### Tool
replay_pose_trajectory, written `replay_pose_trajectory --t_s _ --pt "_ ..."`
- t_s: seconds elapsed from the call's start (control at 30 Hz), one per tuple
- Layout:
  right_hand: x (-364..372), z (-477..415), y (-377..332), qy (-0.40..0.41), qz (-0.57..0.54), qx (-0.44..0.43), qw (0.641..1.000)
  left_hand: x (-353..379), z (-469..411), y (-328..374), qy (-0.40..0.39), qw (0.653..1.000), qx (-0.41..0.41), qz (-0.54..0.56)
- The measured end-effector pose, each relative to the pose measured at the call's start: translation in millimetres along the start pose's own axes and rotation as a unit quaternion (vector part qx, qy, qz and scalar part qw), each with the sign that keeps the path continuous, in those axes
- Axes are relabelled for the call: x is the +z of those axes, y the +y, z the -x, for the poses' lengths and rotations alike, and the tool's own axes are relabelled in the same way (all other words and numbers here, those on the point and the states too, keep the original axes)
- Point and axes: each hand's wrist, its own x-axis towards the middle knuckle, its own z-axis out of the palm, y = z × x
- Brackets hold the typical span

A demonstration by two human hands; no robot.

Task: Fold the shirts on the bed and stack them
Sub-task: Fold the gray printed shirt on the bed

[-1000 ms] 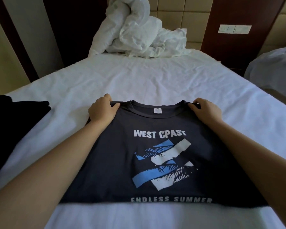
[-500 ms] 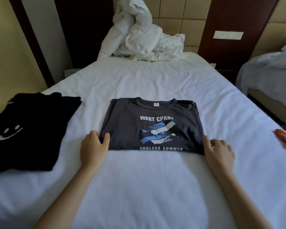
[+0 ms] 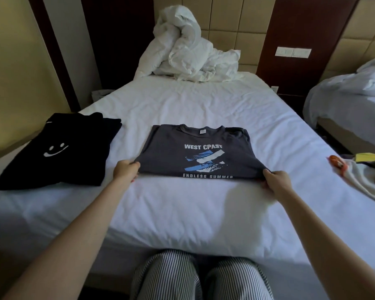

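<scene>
A dark grey shirt (image 3: 173, 150) printed "WEST CPAST" lies folded in the middle of the white bed (image 3: 182, 213), collar away from me. My left hand (image 3: 126, 171) pinches its near left corner. My right hand (image 3: 276, 180) grips its near right corner, which is lifted slightly off the sheet. A folded black shirt (image 3: 59, 148) with a white smiley face rests on the bed to the left. At the right edge lies a light garment (image 3: 364, 182) with an orange patch, unfolded.
A crumpled white duvet (image 3: 188, 53) is heaped at the head of the bed. A second bed (image 3: 344, 105) stands to the right across a narrow gap. My knees in striped trousers (image 3: 199, 276) press against the near bed edge.
My hands left the collar, moved to the shirt's near corners and closed on them. The view pulled back, showing the black shirt and the garment at right.
</scene>
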Motion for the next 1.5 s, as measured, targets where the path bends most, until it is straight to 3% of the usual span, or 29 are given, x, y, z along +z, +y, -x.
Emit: replay_pose_trajectory --t_s 0.17,0.3,0.47,0.57,0.7,0.87,0.97,1.03,1.27,1.33,1.43,1.5 --pt "-16.6 22.8 -4.6 0.007 -0.027 -0.039 0.999 -17.3 8.2 1.7 0.028 0.998 -0.013 0.052" --pt "-15.9 55.8 23.0 0.015 0.031 -0.072 0.997 -25.9 19.9 -24.2 0.003 0.997 -0.057 0.061" --pt "-8.2 68.6 27.4 0.058 0.0 -0.084 0.995 -22.3 28.7 -15.8 0.027 0.997 -0.033 0.056" --pt "-7.7 70.4 32.7 0.059 -0.028 -0.09 0.994 -9.9 39.3 5.1 0.067 0.997 0.028 0.002" --pt "-4.1 78.4 39.5 0.065 -0.029 -0.125 0.99 37.5 70.1 57.8 0.085 0.976 0.176 -0.099" --pt "1.2 76.7 42.8 0.122 0.042 -0.135 0.982 152.5 126.6 116.1 -0.035 0.916 0.32 -0.241" --pt "1.3 75.7 42.9 0.127 0.05 -0.144 0.98 207.7 169.7 108.6 -0.147 0.848 0.39 -0.326" --pt "0.2 75.4 44.1 0.12 0.038 -0.143 0.982 225.2 184.2 89.4 -0.182 0.826 0.398 -0.354" --pt "1.4 76.1 41.7 0.13 0.052 -0.147 0.979 214.9 172.4 67.3 -0.154 0.877 0.417 -0.184" --pt "-0.1 77.1 40.6 0.12 0.048 -0.145 0.981 217.7 175.7 71.1 -0.199 0.879 0.399 -0.168" --pt "-3.3 80.7 40.5 0.111 0.011 -0.139 0.984 221.2 178.3 73.5 -0.311 0.849 0.381 -0.193" --pt "-6.1 82.3 39.7 0.103 0.001 -0.135 0.985 216.2 174.3 75.0 -0.333 0.852 0.372 -0.16"
